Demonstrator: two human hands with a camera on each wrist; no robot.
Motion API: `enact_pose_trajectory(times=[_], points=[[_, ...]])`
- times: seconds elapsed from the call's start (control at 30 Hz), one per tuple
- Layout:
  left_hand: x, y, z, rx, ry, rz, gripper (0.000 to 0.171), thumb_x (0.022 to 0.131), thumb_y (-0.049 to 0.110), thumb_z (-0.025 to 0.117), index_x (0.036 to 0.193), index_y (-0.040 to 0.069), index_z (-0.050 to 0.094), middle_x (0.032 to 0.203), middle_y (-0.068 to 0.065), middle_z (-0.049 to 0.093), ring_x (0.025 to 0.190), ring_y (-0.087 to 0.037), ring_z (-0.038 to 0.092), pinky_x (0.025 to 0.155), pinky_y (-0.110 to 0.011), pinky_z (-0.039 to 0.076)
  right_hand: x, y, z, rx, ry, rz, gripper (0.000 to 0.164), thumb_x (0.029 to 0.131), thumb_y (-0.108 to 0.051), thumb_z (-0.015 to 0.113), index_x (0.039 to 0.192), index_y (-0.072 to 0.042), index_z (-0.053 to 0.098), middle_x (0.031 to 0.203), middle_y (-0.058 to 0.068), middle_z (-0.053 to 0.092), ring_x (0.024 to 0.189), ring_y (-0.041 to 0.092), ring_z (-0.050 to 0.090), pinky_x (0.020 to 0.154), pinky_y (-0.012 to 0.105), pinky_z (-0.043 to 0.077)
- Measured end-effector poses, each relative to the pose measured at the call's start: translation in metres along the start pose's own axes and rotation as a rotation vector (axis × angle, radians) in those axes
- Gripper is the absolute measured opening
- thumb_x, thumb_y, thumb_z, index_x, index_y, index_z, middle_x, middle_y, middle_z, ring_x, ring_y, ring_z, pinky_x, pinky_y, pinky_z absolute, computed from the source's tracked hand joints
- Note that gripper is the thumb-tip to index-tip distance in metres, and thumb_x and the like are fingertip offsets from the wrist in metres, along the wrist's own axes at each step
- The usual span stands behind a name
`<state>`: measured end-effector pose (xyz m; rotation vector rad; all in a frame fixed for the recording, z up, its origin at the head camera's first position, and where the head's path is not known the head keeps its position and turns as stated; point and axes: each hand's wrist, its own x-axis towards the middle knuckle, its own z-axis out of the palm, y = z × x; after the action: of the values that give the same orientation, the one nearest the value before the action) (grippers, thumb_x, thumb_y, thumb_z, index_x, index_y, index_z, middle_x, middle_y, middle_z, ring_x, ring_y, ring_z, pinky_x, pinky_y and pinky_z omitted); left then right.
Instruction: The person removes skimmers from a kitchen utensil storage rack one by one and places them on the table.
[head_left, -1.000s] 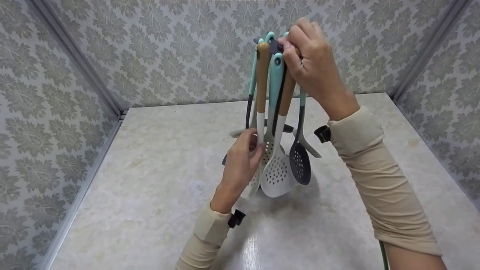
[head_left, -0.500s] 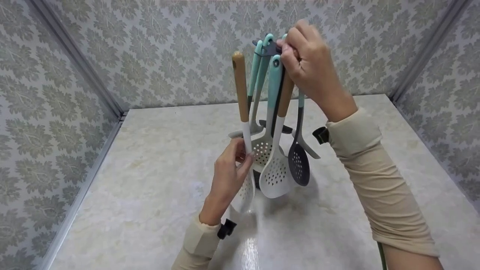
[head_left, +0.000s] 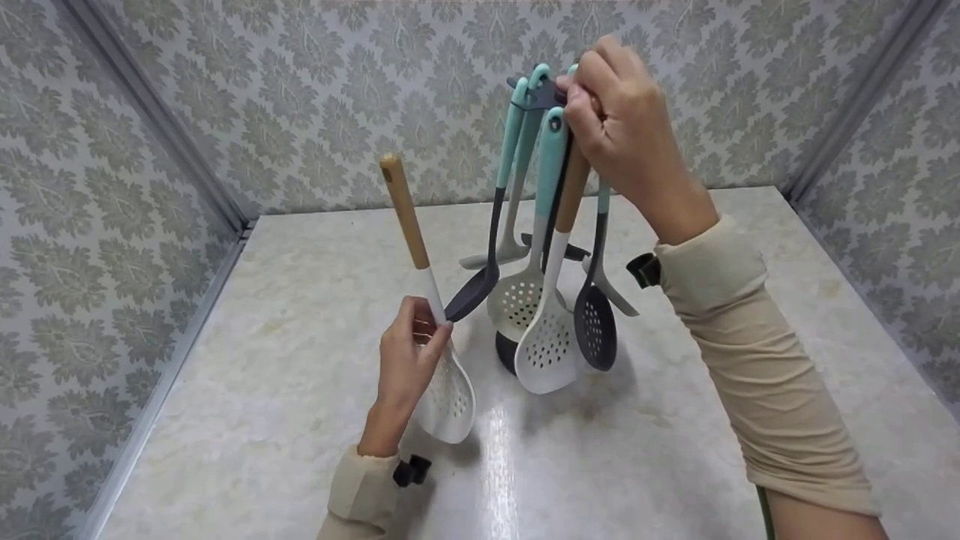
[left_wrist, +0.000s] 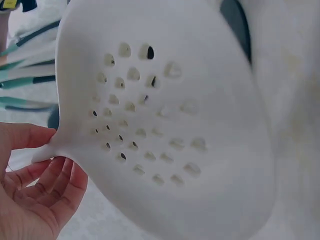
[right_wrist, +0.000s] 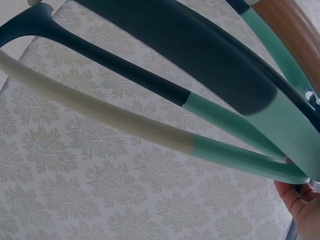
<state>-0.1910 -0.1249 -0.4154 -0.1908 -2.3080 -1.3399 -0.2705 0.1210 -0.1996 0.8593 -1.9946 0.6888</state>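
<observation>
My left hand (head_left: 397, 367) pinches the white neck of a skimmer (head_left: 454, 386) with a wooden handle, leaning left and apart from the other utensils. In the left wrist view its white, perforated head (left_wrist: 225, 135) fills most of the picture, with the thumb and fingers at the neck. High above the table, my right hand (head_left: 626, 112) grips the dark hooked top of a utensil rack (head_left: 541, 94), partly hidden behind the fingers. From it hang a second wooden-handled skimmer (head_left: 547, 349), a grey perforated strainer (head_left: 516, 300) and a dark slotted spoon (head_left: 597, 330).
A dark spoon (head_left: 476, 292) hangs on the rack's left side, close to the held skimmer. Part of a dark round base (head_left: 507, 352) shows beneath the strainer. The marbled table (head_left: 300, 300) meets patterned wall panels (head_left: 337, 112) at the back and sides.
My left hand has drawn the wooden-handled skimmer off the rack, moving it left and toward me while its handle tilted left. My right hand stays at the rack's top.
</observation>
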Motion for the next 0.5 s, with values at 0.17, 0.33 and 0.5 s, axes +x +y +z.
enact_pose_trajectory(times=[0.17,0.33,0.5], points=[[0.006,-0.023,0.000,0.036,-0.046,-0.150,0.027,0.083,0.010,0.065,0.105,0.004,0.051,0.090,-0.010,0.063,0.079,-0.019,0.063,0.071,-0.032,0.053,-0.001,0.000,0.000,-0.002,0.009,0.004,0.026,0.092,-0.017,0.038,0.079,0.003,0.049,0.083,0.017,0.044,0.076,0.023,0.037,0.064,0.028,0.030],[0.016,-0.051,0.007,0.104,-0.157,-0.264,0.026,0.085,0.011,0.063,0.106,0.006,0.047,0.091,-0.013,0.067,0.080,-0.022,0.065,0.072,-0.037,0.052,-0.001,0.000,0.001,0.006,0.017,0.014,0.026,0.091,-0.017,0.039,0.079,0.003,0.050,0.082,0.016,0.044,0.076,0.023,0.038,0.065,0.028,0.030],[0.026,-0.072,0.019,0.152,-0.266,-0.352,0.026,0.085,0.014,0.065,0.103,0.008,0.048,0.085,-0.012,0.066,0.073,-0.020,0.061,0.061,-0.027,0.046,0.000,0.000,0.001,0.005,0.013,0.011,0.027,0.092,-0.018,0.039,0.079,0.003,0.051,0.083,0.016,0.044,0.077,0.023,0.038,0.065,0.027,0.031]])
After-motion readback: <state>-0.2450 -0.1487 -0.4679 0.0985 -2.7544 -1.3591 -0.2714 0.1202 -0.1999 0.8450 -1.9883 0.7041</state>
